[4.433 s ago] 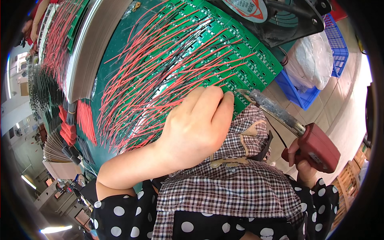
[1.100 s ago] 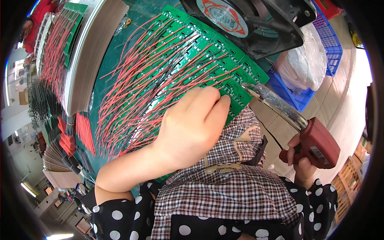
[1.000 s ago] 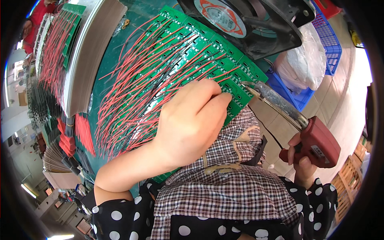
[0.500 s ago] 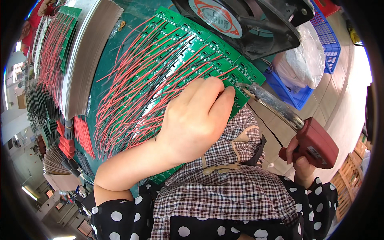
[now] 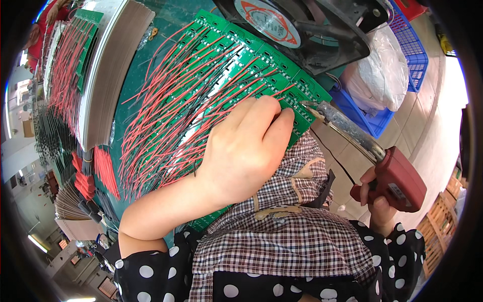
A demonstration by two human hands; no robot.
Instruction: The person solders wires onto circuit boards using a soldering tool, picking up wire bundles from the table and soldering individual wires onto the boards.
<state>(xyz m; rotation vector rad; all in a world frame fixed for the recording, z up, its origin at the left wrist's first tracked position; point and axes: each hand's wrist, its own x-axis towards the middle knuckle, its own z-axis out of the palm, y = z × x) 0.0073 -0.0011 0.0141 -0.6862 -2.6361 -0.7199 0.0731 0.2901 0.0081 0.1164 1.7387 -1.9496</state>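
Observation:
A green circuit board panel lies across the table, with many red and black wires fanning out from it to the left. My left hand rests over the board's near right part, fingers curled together in a pinch. Its fingertips are turned away, so what they hold is hidden. At the right, my right hand grips the handle of a dark red soldering gun. The gun's metal barrel points up and left, and its thin tip is at the board's right edge, close to my left fingers.
A black fan stands just beyond the board. Blue plastic baskets and a white plastic bag sit at the far right. On the left are a tall stack of pale sheets, another wired board and red wire bundles.
The board's right end and the fan appear slightly farther left. The soldering gun's tip has shifted a little at the board's edge. Both hands keep nearly the same pose.

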